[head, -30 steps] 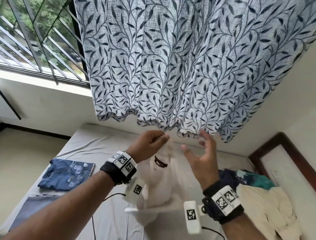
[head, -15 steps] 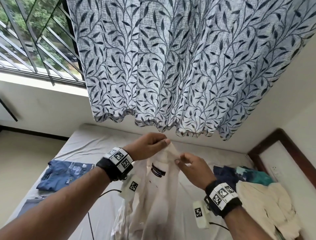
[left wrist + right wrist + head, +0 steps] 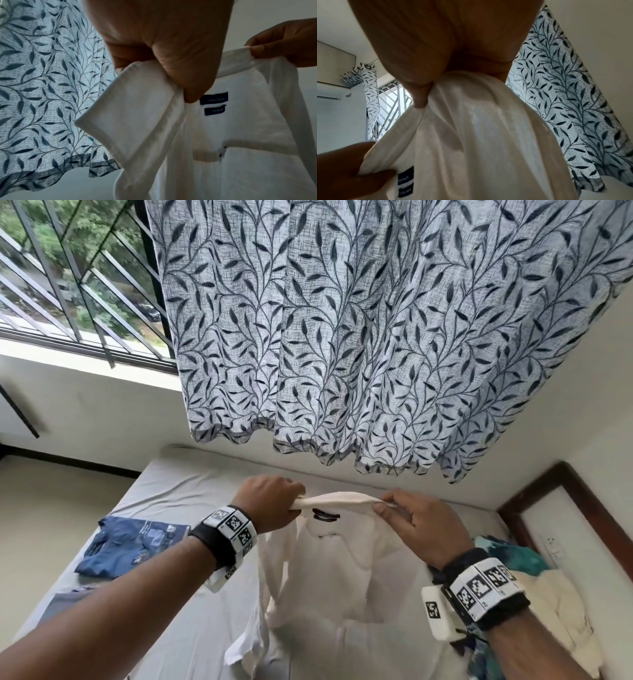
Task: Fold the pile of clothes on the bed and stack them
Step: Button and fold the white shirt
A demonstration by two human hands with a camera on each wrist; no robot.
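A white collared shirt point(image 3: 342, 570) with dark neck labels point(image 3: 214, 99) hangs in the air over the bed. My left hand point(image 3: 274, 501) pinches the left end of its collar point(image 3: 130, 108). My right hand point(image 3: 411, 518) pinches the other end, so the collar is stretched flat between them. The shirt body point(image 3: 479, 135) drapes down toward the mattress. A folded blue garment point(image 3: 133, 546) lies on the bed at the left. A loose pile with a cream piece point(image 3: 561, 611) and a teal and navy piece point(image 3: 513, 553) sits at the right.
The bed point(image 3: 191, 491) has a grey sheet. A leaf-patterned curtain point(image 3: 376, 337) hangs above its far edge, beside a barred window point(image 3: 75, 285). A grey folded item point(image 3: 58, 607) lies near the left edge. A dark wooden frame point(image 3: 582, 508) stands at the right.
My right hand went from open in the air to pinching the collar, then both hands pulled apart and spread the collar flat. The shirt now hangs unfurled.
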